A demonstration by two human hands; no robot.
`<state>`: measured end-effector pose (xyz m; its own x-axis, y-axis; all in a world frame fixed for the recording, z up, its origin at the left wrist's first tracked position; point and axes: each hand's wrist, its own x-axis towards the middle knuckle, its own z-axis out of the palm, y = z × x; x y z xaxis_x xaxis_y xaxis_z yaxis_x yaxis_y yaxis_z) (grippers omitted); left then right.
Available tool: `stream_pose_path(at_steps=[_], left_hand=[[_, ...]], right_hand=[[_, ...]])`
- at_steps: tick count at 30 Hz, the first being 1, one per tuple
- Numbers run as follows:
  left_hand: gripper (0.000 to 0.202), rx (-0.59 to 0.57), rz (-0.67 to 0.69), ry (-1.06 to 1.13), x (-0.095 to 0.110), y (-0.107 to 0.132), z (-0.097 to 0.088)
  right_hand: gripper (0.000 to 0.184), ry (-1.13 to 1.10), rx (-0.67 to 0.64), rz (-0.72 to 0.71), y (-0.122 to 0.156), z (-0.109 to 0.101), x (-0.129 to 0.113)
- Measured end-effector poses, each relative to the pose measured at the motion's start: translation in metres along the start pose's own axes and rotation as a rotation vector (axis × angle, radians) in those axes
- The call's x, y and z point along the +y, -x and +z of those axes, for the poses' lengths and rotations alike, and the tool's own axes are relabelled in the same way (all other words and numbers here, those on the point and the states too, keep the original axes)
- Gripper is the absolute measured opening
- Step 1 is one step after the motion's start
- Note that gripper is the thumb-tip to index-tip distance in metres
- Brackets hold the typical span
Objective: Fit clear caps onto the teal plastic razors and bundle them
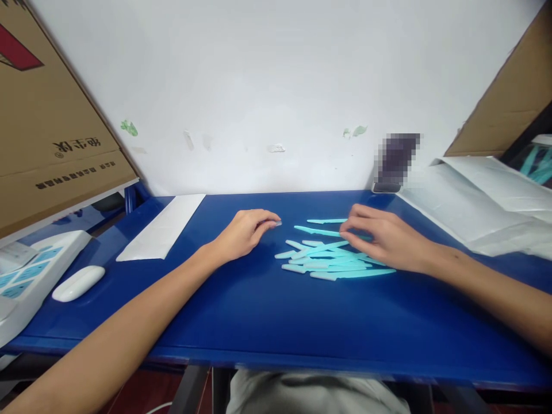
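Turquoise eyebrow razors (328, 265) lie in a loose pile on the blue table, most with their pale blade ends pointing left. My right hand (383, 237) is over the right side of the pile, its thumb and fingers pinched on one eyebrow razor (317, 230), whose blade end sticks out to the left. Another razor (323, 221) lies just behind it. To the left of the pile, my left hand (248, 233) has thumb and index finger closed on a small translucent piece (278, 223); its exact kind is too small to tell.
A white paper strip (161, 227), a white mouse-shaped object (78, 283) and a white device with blue panels (38, 270) are on the left. A phone-like object (394, 161) leans on the wall. Pale plastic bags (470, 201) and cardboard (513, 86) stand right.
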<state>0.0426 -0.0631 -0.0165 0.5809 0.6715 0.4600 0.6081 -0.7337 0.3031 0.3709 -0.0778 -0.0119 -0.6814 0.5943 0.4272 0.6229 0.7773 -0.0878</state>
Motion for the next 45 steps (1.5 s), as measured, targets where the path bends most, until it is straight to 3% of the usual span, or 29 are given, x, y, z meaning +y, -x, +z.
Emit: stream_pose_path(at_steps=[7,15,18,23,26,29,34,37,41,45], left_hand=[[0.024,0.115,-0.037,0.081,0.014,0.0,0.011],[0.018,0.133,-0.044,0.194,0.017,0.0,0.013],[0.018,0.114,-0.02,0.176,0.024,-0.001,0.016],[0.021,-0.015,0.088,0.051,0.038,-0.007,0.023],[0.029,-0.03,0.086,-0.049,0.026,-0.008,0.017],[0.038,-0.046,-0.027,-0.243,-0.008,-0.003,0.005],[0.043,-0.23,-0.238,-0.361,-0.058,0.004,-0.009],[0.038,-0.252,-0.228,-0.338,-0.058,0.001,-0.011],[0.035,-0.263,-0.22,-0.248,-0.037,-0.004,-0.005],[0.044,-0.335,-0.154,-0.281,-0.021,-0.003,0.0]], right_hand=[[0.029,-0.021,0.022,0.018,0.0,0.001,0.0],[0.031,0.021,0.028,-0.047,0.001,0.005,0.005],[0.031,0.082,0.056,-0.084,0.001,0.006,-0.001],[0.032,0.121,0.032,-0.11,-0.003,0.004,-0.016],[0.037,0.175,-0.003,-0.011,-0.001,0.003,-0.002],[0.042,0.248,-0.056,0.163,0.005,0.006,0.03],[0.046,0.074,-0.222,0.324,0.01,0.01,0.068],[0.048,-0.086,-0.308,0.391,0.008,0.004,0.067],[0.045,-0.201,-0.4,0.428,0.004,-0.004,0.05],[0.034,-0.163,-0.374,0.389,0.0,-0.005,0.033]])
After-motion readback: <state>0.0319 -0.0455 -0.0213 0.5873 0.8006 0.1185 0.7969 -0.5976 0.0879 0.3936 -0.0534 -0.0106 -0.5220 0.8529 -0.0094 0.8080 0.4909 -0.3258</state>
